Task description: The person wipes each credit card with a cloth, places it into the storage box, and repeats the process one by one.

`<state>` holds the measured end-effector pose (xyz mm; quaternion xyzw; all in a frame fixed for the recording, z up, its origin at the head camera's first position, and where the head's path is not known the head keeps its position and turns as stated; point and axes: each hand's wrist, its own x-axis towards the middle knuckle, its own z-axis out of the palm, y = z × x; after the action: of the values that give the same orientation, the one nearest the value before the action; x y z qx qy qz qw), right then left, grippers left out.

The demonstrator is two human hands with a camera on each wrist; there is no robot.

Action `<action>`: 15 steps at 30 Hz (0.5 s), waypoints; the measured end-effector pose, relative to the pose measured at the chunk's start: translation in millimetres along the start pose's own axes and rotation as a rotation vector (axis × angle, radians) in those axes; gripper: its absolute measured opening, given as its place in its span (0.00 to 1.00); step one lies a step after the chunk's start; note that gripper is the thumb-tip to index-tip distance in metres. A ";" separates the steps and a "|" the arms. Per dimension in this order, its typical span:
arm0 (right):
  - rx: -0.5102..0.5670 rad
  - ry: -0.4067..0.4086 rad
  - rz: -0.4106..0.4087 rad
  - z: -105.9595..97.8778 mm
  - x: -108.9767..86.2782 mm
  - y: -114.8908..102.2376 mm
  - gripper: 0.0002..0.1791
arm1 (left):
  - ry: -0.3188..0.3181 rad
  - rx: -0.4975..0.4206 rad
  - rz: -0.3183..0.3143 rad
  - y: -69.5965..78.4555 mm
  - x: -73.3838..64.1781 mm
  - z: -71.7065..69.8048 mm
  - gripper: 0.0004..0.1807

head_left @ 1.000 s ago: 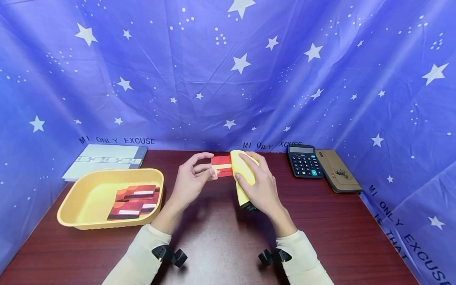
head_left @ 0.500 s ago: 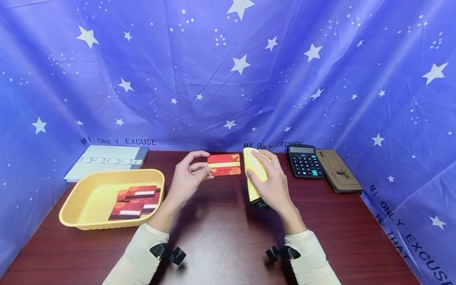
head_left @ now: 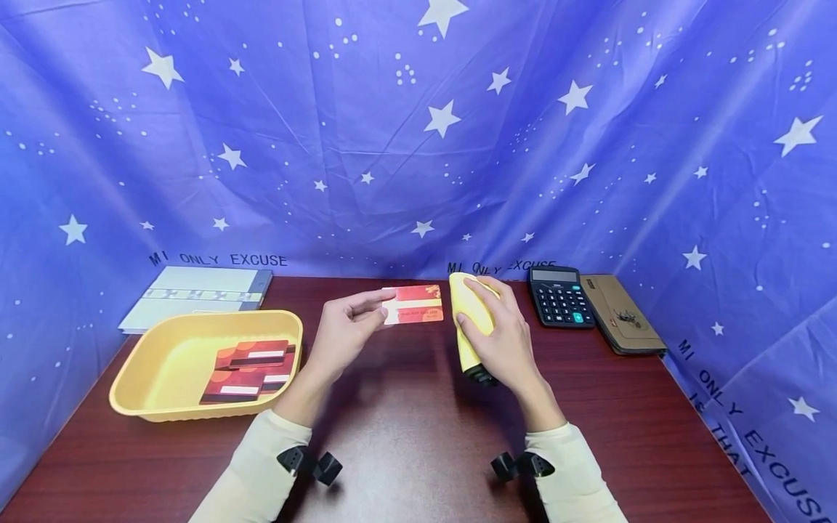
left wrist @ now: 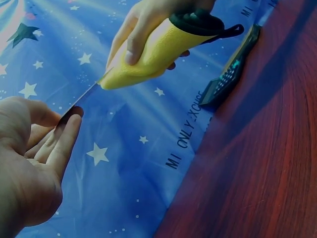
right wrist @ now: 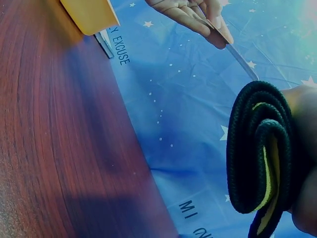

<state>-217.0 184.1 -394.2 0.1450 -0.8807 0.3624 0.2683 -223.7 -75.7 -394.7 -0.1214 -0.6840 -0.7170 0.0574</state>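
Between thumb and fingers my left hand (head_left: 346, 330) pinches a red bank card (head_left: 418, 306) by its left end, above the table. The card has a pale yellow band across it and gold patterns at its corners. A folded yellow cloth (head_left: 469, 319) with black edging is gripped in my right hand (head_left: 503, 334), just right of the card's free end. In the right wrist view the cloth's black-edged end (right wrist: 260, 148) shows several folded layers. The left wrist view shows the card (left wrist: 81, 101) nearly edge-on.
A yellow plastic basin (head_left: 163, 363) stands at the left, with several red cards (head_left: 242, 370) lying in it. Behind it is a white and grey notebook (head_left: 196, 294). A black calculator (head_left: 559, 298) and a brown wallet (head_left: 624, 316) lie at the back right, near the starry blue curtain (head_left: 392, 181).
My right hand has drawn the cloth rightward off the card, which it partly covered. The card's face now shows, tilted slightly differently, and my left fingers have shifted on its end.
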 end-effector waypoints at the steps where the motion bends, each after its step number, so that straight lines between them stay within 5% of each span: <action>1: -0.001 0.000 0.000 -0.1 0.0 -0.1 0.32 | 0.000 0.004 -0.002 0.0 -0.1 0.0 0.18; 15: 0.006 0.001 0.000 -0.3 -1.0 2.2 0.32 | -0.001 -0.147 0.021 2.9 0.2 0.7 0.17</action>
<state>-217.1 185.9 -395.8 0.1454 -0.8795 0.3651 0.2683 -223.1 -75.2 -391.9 -0.1325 -0.6281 -0.7648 0.0554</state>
